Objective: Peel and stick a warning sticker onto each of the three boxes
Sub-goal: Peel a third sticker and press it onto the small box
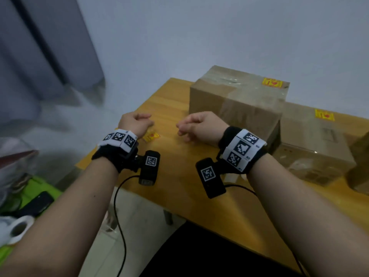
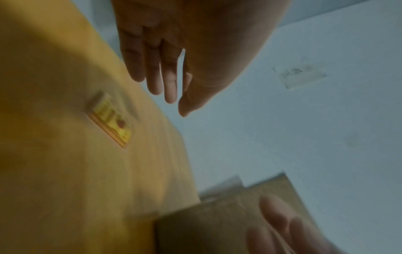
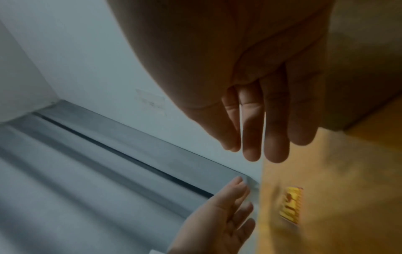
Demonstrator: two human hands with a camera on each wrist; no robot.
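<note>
A small stack of yellow warning stickers (image 1: 151,135) lies on the wooden table (image 1: 179,172), partly hidden under my left hand (image 1: 137,121). That stack (image 2: 110,118) also shows in the left wrist view, and in the right wrist view the stack (image 3: 291,204) is blurred. My left hand (image 2: 165,75) hovers above it with relaxed, empty fingers. My right hand (image 1: 191,124) hangs open just right of the stack, and in its wrist view its fingers (image 3: 276,130) hold nothing. A tall cardboard box (image 1: 235,104) and a lower box (image 1: 311,144) each carry a yellow sticker (image 1: 272,82) (image 1: 324,114).
A third brown box (image 1: 359,162) is cut off at the right edge. A grey curtain (image 1: 40,52) hangs at the left by the white wall. Beyond the table's left edge lie a phone (image 1: 38,202) on green cloth and a white tape roll (image 1: 18,228).
</note>
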